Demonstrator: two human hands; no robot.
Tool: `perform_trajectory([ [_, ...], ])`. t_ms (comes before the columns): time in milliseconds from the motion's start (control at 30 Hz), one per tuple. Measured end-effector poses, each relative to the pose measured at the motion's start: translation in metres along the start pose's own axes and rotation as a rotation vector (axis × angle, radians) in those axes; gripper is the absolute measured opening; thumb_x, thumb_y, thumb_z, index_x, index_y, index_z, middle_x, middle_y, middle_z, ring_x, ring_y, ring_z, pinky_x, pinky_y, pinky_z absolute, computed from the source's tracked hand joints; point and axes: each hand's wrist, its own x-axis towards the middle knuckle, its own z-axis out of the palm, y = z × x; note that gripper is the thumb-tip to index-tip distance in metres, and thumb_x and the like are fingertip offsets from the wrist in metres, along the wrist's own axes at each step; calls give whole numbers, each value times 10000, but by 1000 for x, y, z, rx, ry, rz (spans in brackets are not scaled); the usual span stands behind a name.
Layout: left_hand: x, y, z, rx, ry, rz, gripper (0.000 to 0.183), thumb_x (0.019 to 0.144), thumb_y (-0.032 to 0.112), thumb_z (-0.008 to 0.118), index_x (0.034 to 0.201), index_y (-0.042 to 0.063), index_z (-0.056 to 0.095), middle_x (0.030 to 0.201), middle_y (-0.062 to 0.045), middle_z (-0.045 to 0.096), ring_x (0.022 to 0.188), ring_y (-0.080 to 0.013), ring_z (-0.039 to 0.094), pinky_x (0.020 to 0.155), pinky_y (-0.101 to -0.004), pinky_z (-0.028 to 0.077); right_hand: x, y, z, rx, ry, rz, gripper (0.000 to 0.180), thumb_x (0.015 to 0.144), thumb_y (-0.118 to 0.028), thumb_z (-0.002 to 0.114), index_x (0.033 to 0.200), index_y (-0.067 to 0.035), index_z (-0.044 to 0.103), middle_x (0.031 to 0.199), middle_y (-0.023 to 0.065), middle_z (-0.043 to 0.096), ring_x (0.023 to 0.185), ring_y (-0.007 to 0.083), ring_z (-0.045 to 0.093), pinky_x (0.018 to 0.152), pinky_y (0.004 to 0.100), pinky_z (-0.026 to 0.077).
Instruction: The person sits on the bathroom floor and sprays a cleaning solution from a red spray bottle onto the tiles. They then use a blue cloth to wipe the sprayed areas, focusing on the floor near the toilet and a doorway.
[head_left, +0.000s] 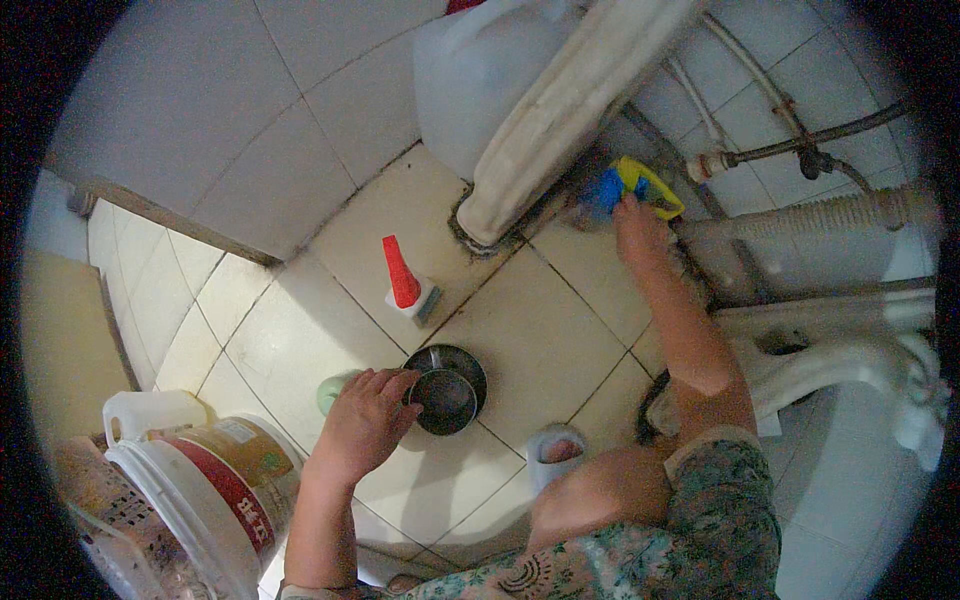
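Note:
My left hand (371, 416) grips the rim of a small dark metal cup (444, 401), which is held over a dark round bowl (469, 360) on the tiled floor. A pale green rounded object (330, 391) shows partly behind that hand. Farther right, my right hand (641, 221) holds a yellow-rimmed brush with blue bristles (651, 187) low in the corner beside the white ceramic pedestal (540, 127). The exact grip is blurred. A white item with a red tapered spout (402, 277) stands on the floor between the pedestal and the bowl.
Grimy grout lines cross the floor tiles (555, 322). At the left stand a large white bucket (225, 480) and a white plastic jug (154, 412). A corrugated drain pipe (810, 214) and thin water hoses (817, 139) run along the right wall. A slippered foot (559, 450) is below.

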Motion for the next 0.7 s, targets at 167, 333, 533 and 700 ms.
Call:
perform_trajectory([
  [167,0,-3,11,9,9,77,345,822,204,637,1129,64,565,1057,-141,613,984,-337,570,918,-417,433,-82,-16,-3,172,47,-246,164,778,-6,541,938,-2,574,970,159,526,932,342,525,745,480,443],
  [333,-4,6,8,41,56,134,335,829,212,627,1126,69,562,1061,-134,614,978,-333,575,914,-417,436,-135,-52,-7,305,193,-585,169,717,-68,549,880,-36,580,909,111,526,862,300,507,738,435,416],
  [533,-10,17,9,130,-54,126,322,844,229,607,1120,68,562,1071,-130,610,990,-318,573,912,-418,438,-162,-83,-22,305,288,-869,157,716,-134,555,868,-115,588,898,35,523,849,221,498,742,374,420],
  [700,-13,23,5,105,13,157,303,838,221,608,1094,64,568,1058,-122,609,993,-302,575,914,-412,435,-169,-111,-20,347,217,-1068,152,725,-173,561,873,-163,592,892,-2,515,851,183,500,728,348,428],
])
